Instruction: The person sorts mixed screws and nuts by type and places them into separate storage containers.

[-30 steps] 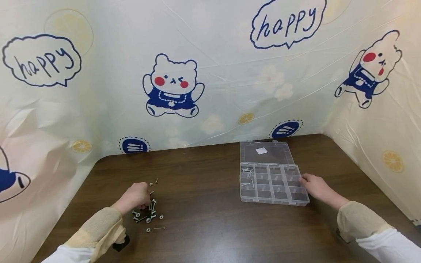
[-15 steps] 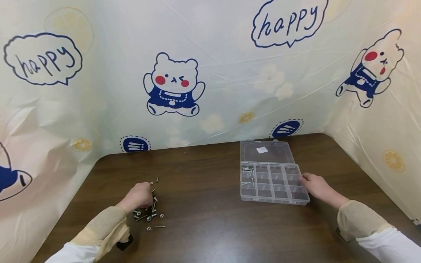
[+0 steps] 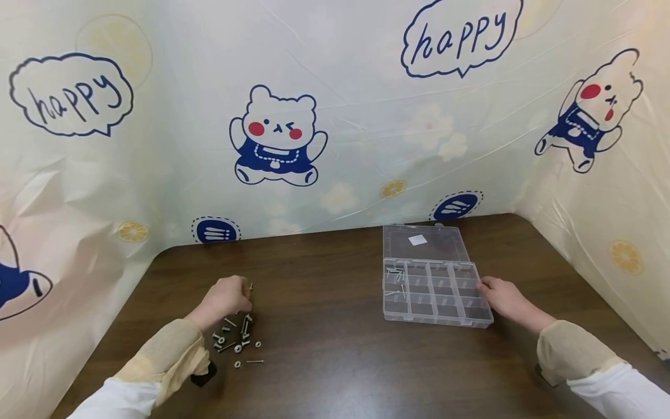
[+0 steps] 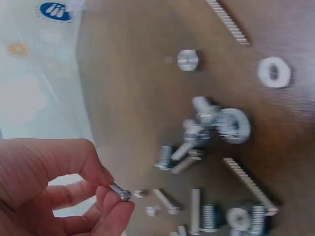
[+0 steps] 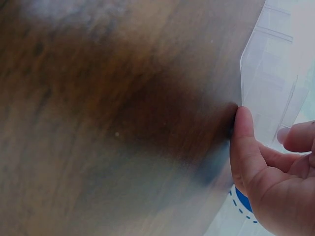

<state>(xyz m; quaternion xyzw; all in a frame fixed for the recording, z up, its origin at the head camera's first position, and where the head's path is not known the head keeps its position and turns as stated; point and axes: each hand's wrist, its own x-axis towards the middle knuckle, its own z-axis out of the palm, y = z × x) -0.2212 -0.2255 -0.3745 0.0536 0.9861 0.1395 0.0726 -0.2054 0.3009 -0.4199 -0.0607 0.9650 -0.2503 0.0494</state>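
Note:
My left hand is raised over the far side of a loose hardware pile on the left of the table. In the left wrist view its thumb and fingertips pinch a small silver screw, head outward. Below it lie bolts, short screws and nuts, slightly blurred. On the right, my right hand grips the right side wall of a clear compartment box, thumb and finger on its edge in the right wrist view. The box lies with its lid folded back; screws sit in its left compartments.
A dark brown wooden table spans the scene, with the left hardware and the box well apart. Patterned cloth hangs along the back and both sides. One thin screw lies nearest the front of the pile.
My left hand has moved up and slightly right from the pile, uncovering more bolts beneath. The right hand and the box have stayed in place.

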